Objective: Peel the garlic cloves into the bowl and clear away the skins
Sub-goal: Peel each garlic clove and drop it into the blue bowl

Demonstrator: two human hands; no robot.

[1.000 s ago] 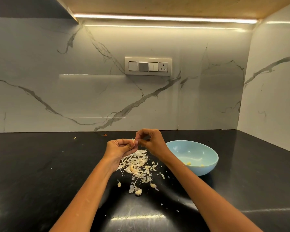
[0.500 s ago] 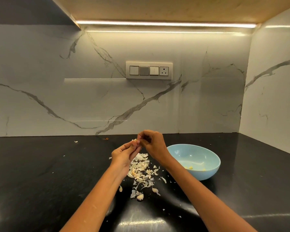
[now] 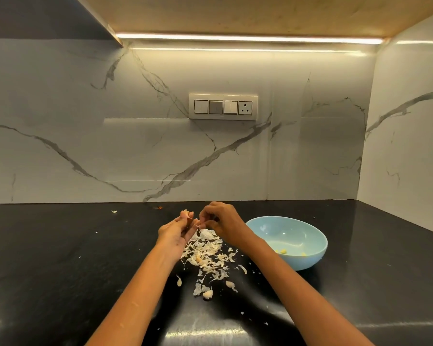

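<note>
A black polished stone countertop is shown from above, backed by a white marble-veined wall. Both hands are raised just above the counter, near its middle. A small pale garlic clove is held at the fingertips of the left hand, whose fingers are extended upward and pressed together around it. The right hand is curled, and a thin strip of papery skin is pinched between its thumb and fingertips right beside the clove; the two hands almost touch.

Directly below the hands, a loose heap of white papery garlic skins is spread over the counter, with scattered flakes trailing toward the viewer. What seems to be a single unpeeled clove lies at the near edge of the heap.

A light-blue round ceramic bowl stands on the counter to the right of the heap, just beside the right forearm. A few small yellowish peeled cloves are seen at its bottom.

A cream switch panel with a socket is mounted on the wall, under a lit strip light.
</note>
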